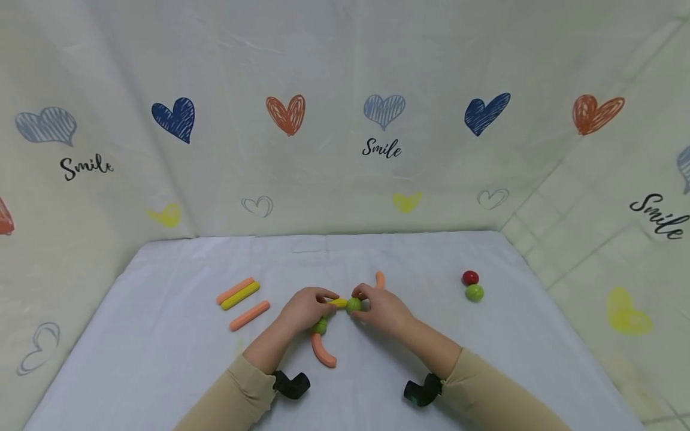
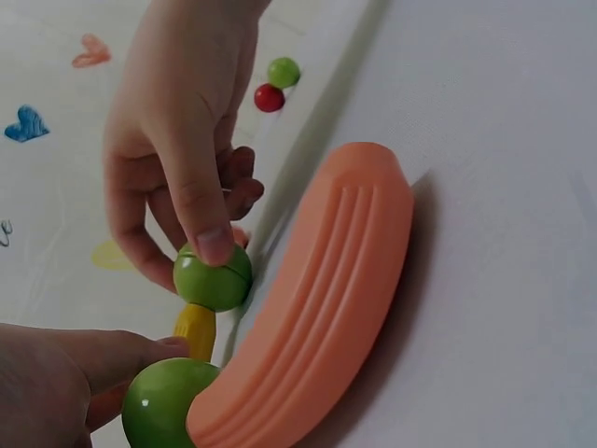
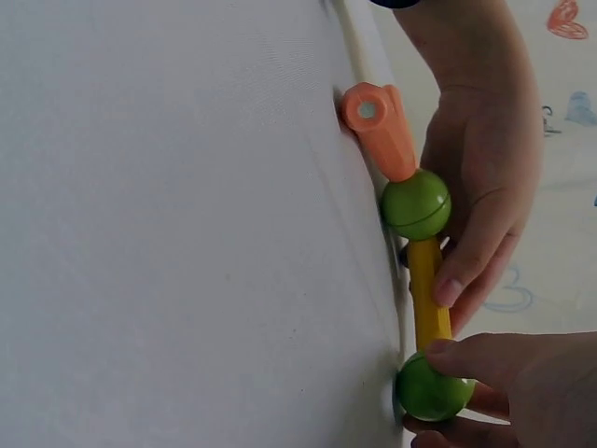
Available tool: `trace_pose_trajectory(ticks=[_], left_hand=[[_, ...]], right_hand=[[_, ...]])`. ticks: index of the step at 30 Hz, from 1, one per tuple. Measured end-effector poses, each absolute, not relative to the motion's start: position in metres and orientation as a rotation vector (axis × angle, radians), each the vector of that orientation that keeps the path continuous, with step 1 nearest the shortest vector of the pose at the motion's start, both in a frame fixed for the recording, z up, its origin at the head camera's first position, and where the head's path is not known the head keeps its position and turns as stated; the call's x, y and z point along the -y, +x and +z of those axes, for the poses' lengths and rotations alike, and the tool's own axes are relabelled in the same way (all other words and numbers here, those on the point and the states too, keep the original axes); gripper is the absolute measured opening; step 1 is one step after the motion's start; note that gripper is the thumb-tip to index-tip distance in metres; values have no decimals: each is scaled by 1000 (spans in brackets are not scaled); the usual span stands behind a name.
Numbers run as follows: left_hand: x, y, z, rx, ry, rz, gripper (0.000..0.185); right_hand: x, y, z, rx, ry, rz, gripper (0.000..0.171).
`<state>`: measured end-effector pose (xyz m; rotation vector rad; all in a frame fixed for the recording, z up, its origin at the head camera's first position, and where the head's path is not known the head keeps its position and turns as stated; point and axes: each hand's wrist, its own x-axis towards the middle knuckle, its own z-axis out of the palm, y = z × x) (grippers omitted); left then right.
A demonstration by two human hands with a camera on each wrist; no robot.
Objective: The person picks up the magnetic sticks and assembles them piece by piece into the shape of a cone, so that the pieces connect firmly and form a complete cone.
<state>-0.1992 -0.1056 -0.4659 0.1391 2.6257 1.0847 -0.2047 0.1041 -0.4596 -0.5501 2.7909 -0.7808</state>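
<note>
My left hand (image 1: 307, 309) pinches a yellow magnetic stick (image 3: 427, 289) between thumb and fingers. At its right end sits a green ball (image 1: 354, 304), pinched by the thumb and fingers of my right hand (image 1: 385, 310). Beneath my left hand, a second green ball (image 1: 320, 326) joins the yellow stick's other end. A curved orange stick (image 1: 322, 352) runs from that ball toward me, with ridges along its top in the left wrist view. Another orange stick (image 1: 380, 279) shows just behind my right hand, which hides its lower end.
To the left lie a yellow stick (image 1: 240, 296) and an orange stick (image 1: 235, 291) side by side, with another orange stick (image 1: 250, 315) nearer me. At the right, a red ball (image 1: 471, 278) touches a light green ball (image 1: 475, 293). A white cloth (image 1: 178, 359) covers the table.
</note>
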Motion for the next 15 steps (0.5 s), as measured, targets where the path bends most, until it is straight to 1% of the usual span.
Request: trace_pose_trajectory(ticks=[8,15], left_hand=[[107,-202,-462,-2571,194,1062,29],[113,-215,-450,-2468,326,1007,32]], right_hand=[[-108,-200,-453,-2830,-517,-688,43],[-108,-199,-453,-2805,-449,-762,39]])
